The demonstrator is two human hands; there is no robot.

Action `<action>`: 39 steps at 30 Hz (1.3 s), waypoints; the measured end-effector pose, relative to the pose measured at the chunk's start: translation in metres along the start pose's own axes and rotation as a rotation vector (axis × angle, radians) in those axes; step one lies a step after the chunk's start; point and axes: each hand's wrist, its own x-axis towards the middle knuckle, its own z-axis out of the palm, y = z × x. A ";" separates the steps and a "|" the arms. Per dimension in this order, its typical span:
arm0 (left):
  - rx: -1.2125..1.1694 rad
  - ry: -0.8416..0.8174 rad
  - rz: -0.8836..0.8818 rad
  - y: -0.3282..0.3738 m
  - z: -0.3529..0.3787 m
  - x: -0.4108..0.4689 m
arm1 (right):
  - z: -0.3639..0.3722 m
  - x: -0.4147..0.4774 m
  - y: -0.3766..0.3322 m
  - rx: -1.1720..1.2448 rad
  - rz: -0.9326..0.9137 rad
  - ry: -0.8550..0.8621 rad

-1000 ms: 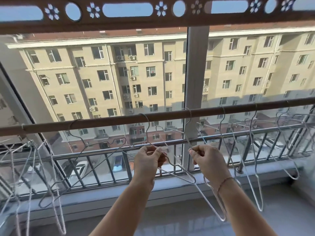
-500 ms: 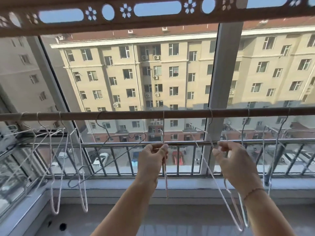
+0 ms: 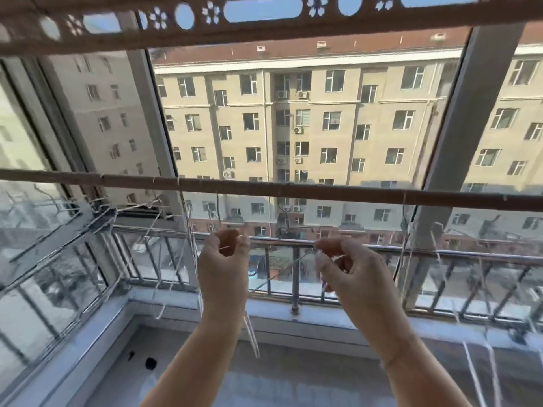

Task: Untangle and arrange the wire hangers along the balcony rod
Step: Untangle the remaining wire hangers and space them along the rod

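Note:
A brown balcony rod (image 3: pixel 293 191) crosses the view above my hands. My left hand (image 3: pixel 224 268) is curled shut on a white wire hanger (image 3: pixel 252 337) whose lower end pokes out below the wrist. My right hand (image 3: pixel 348 270) pinches a thin dark wire hanger (image 3: pixel 282 264) that slants down between the hands. A bunch of white hangers (image 3: pixel 101 214) crowds the rod's left end, and one white hanger (image 3: pixel 191 245) hangs just left of my left hand. Another hanger (image 3: pixel 405 245) hangs to the right. The picture is motion-blurred.
Behind the rod runs a metal railing (image 3: pixel 440 255) in front of the window glass, with a grey window post (image 3: pixel 458 118) on the right. A white sill (image 3: pixel 323 312) and tiled floor lie below. More white hanger wires (image 3: pixel 482 368) dangle at the lower right.
The view has swung left, so the left bunch of hangers and the corner window are nearer. My hands have moved apart, and the white hanger in my left hand hangs edge-on.

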 end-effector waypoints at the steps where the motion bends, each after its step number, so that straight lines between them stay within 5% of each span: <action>1: 0.039 0.013 0.003 -0.004 -0.007 0.007 | 0.017 0.006 0.002 0.025 0.035 -0.007; 12: -0.107 -0.429 -0.273 -0.019 -0.022 0.043 | 0.118 0.025 0.011 0.383 0.335 0.075; 22: -0.212 -0.482 -0.362 -0.022 -0.015 0.046 | 0.113 0.035 0.017 0.310 0.499 0.133; 27: -0.188 -0.472 -0.338 -0.026 -0.016 0.049 | 0.115 0.043 0.019 0.464 0.524 0.069; 32: -0.178 -0.491 -0.360 -0.026 -0.016 0.050 | 0.121 0.046 0.010 0.698 0.464 0.097; 39: -0.148 -0.502 -0.360 -0.024 -0.021 0.049 | 0.120 0.046 0.010 0.734 0.366 0.145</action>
